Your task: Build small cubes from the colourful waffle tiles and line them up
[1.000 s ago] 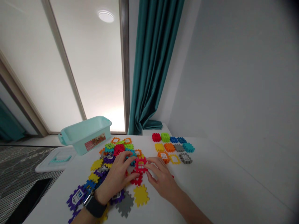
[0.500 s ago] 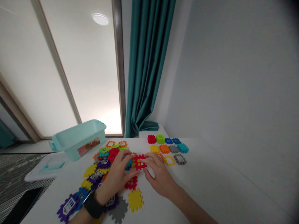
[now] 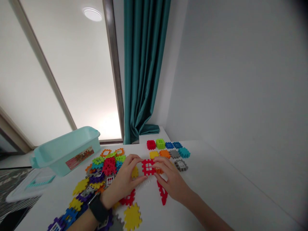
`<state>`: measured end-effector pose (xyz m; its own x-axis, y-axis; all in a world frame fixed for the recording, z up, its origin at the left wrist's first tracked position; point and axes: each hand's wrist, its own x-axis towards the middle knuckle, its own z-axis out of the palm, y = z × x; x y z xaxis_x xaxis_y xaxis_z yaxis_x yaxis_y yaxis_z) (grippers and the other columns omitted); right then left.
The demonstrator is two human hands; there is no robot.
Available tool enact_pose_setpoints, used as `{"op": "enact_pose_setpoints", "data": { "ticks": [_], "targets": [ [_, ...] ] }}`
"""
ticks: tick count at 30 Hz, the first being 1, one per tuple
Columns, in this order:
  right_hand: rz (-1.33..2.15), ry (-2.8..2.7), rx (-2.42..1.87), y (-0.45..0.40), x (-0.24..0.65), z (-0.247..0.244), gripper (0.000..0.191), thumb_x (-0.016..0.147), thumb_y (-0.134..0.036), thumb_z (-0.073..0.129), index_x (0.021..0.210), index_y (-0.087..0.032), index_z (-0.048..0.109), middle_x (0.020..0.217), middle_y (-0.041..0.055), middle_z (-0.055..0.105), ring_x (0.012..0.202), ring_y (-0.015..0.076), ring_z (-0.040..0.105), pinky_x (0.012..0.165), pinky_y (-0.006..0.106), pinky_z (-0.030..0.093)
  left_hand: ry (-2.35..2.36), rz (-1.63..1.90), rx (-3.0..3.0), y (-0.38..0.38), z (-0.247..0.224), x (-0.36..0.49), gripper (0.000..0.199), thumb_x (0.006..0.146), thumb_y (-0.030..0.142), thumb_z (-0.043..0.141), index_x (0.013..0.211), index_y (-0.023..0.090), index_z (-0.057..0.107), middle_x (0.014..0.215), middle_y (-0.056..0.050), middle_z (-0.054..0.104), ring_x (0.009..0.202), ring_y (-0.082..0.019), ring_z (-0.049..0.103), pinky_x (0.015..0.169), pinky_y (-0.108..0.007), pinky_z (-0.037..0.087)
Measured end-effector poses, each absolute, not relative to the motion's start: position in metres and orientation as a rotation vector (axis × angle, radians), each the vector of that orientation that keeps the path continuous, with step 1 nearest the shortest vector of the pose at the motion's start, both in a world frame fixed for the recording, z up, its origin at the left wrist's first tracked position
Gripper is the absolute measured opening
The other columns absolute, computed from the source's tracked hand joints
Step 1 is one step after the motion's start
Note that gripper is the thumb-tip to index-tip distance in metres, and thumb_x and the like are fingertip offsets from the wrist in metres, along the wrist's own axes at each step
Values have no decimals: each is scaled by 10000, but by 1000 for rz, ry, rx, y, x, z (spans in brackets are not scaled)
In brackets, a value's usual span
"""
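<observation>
Between my two hands is a red square building piece [image 3: 148,167] with a window grid and toothed edges. My left hand [image 3: 124,179], with a dark watch on its wrist, pinches its left side. My right hand [image 3: 172,181] grips the right side with thumb and fingers. Below my right hand shows a long red pointed piece [image 3: 163,194]; whether it touches the fingers I cannot tell. Another red piece [image 3: 128,198] lies partly hidden by my left hand, above a yellow toothed square [image 3: 132,217]. An orange piece [image 3: 158,170] is mostly covered by my right fingers.
A heap of mixed pieces [image 3: 96,177] spreads over the white table [image 3: 192,199] on the left. At the back right are small groups sorted by colour, including red [image 3: 151,144] and turquoise [image 3: 184,152]. A mint tub [image 3: 64,150] and its lid [image 3: 31,184] stand left.
The view has turned slightly right, so the tub and heap appear farther left. Both hands still hold the red window piece. A red pointed piece now shows beneath my right hand.
</observation>
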<state>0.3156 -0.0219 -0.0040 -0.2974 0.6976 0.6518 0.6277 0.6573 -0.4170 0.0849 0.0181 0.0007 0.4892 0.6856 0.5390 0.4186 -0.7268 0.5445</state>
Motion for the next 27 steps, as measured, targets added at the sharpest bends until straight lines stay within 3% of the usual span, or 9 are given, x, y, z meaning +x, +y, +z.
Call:
{"op": "enact_pose_setpoints", "data": {
  "ticks": [8, 15, 23, 27],
  "targets": [
    [-9, -1961, -1049, -18, 325, -11, 279, 952, -118, 492, 1165, -240, 624, 1265, 114, 629, 1245, 260, 583, 1048, 481, 522, 960, 1020, 2558, 35, 11, 92, 412, 828, 284, 731, 1219, 256, 605, 1205, -92, 588, 1119, -281, 593, 980, -459, 517],
    [-120, -1782, -1116, -22, 342, -20, 323, 927, -110, 495, 1178, -251, 640, 1208, 125, 631, 1164, 270, 622, 967, 460, 563, 1017, 1020, 2357, 87, -3, 99, 336, 869, 323, 698, 1191, 246, 646, 1186, -71, 578, 1099, -244, 619, 1008, -446, 518],
    [-133, -1746, -1134, -23, 346, -22, 299, 927, -93, 486, 1123, -250, 649, 1181, 121, 631, 1133, 254, 636, 948, 423, 576, 1138, 1018, 2102, 153, -31, 122, 420, 882, 473, 646, 1203, 202, 656, 1158, -94, 576, 1028, -248, 665, 771, -370, 601],
    [-121, -1750, -1126, -24, 346, -24, 305, 923, -70, 476, 1107, -254, 636, 1183, 119, 621, 1134, 243, 631, 951, 413, 574, 1147, 1017, 2066, 172, -40, 131, 426, 856, 472, 676, 1183, 199, 666, 1156, -95, 587, 1032, -252, 662, 778, -357, 593]
  ]
}}
